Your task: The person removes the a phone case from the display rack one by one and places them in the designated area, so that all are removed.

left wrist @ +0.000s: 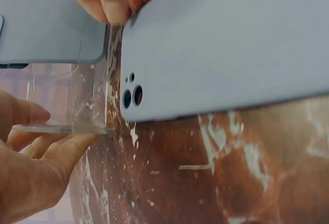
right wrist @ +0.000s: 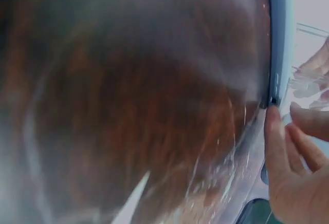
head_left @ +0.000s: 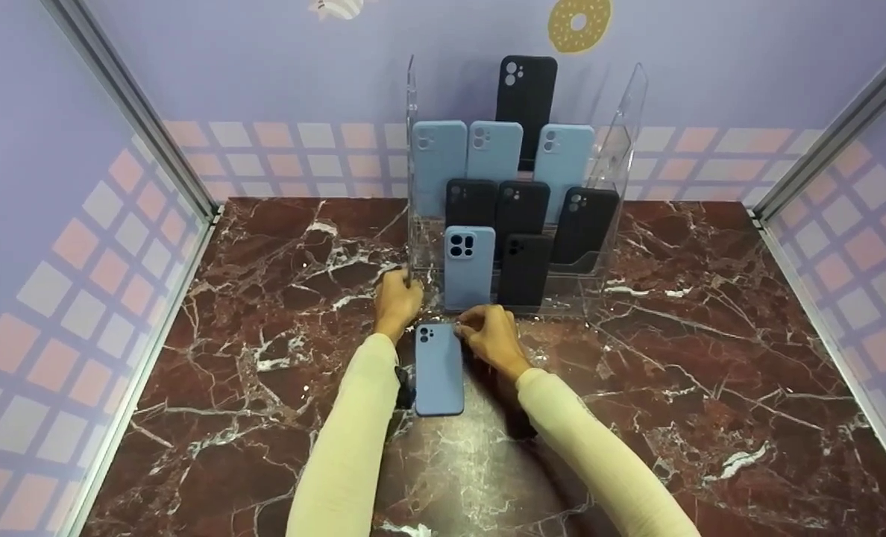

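Observation:
A plain blue phone case (head_left: 439, 373) with camera holes at its far end lies before the clear acrylic display stand (head_left: 562, 304). My right hand (head_left: 491, 335) pinches this case at its far right corner; in the right wrist view the fingertips (right wrist: 273, 115) meet the case's edge (right wrist: 279, 39). My left hand (head_left: 398, 298) is at the stand's front left, and in the left wrist view its thumb and fingers grip a clear side panel (left wrist: 61, 129). Just ahead of both hands, a blue case with a larger camera cutout (head_left: 469, 280) stands in the front row.
Beside that front case stands a black phone case (head_left: 525, 272). Several more blue and black cases fill the rows behind, with one tall black case (head_left: 526, 97) at the top. Purple patterned walls (head_left: 279, 67) enclose the red marbled tabletop (head_left: 711, 358).

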`<state>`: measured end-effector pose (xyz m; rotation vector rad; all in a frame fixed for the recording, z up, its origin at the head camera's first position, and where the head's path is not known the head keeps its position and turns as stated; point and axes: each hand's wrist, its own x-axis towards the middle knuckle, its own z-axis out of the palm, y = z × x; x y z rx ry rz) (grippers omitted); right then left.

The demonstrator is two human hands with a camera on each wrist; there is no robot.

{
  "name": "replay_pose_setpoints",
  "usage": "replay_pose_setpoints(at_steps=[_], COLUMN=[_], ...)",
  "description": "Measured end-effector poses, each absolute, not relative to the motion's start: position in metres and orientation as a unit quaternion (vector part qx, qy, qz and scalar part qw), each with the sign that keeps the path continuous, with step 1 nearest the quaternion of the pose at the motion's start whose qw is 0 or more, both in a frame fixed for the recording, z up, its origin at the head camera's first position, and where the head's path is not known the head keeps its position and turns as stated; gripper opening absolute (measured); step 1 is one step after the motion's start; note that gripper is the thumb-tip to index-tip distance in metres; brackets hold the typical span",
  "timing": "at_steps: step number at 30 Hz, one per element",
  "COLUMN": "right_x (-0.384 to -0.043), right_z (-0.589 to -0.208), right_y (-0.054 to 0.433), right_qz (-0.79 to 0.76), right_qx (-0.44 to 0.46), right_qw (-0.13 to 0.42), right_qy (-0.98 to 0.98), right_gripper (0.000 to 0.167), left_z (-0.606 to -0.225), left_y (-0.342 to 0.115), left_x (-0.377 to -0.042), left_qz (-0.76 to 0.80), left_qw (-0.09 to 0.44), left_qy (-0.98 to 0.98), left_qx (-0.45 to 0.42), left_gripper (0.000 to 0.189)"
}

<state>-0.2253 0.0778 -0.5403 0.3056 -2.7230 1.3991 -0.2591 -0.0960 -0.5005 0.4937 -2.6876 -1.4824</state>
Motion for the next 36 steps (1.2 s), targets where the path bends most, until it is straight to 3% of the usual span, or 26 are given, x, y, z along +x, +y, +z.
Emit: replay_pose_setpoints(at_steps=[6,12,25,36], right_x=[-0.225,-0.233,-0.260,-0.273], right_z=[-0.527,-0.502,-0.454,-0.458], right_y=[0.087,0.104,0.160,0.178], right_qz=[0.475,0.452,0.451,0.430], right_qx=[0.136,0.162,0.117,0.094], right_qw=[0.029,0.100,0.255,0.260], right_qy=[-0.869,-0.871,-0.848,-0.859], right_gripper=[0.012,0.013,0.017,0.024], left_z=[-0.499,-0.498,-0.500,-0.499], left_y=[-0.104,-0.107,-0.107,-0.103], left_x=[-0.260,-0.263,-0.261,-0.262], left_qz=[-0.482,-0.503,-0.497,-0.486], left_qw=[-0.001,-0.010,-0.009,-0.006], left_qy=[-0.862,-0.851,-0.857,-0.863], left_qx=[0.154,0.152,0.138,0.135], left_gripper=[0.014,0.015,0.016,0.013])
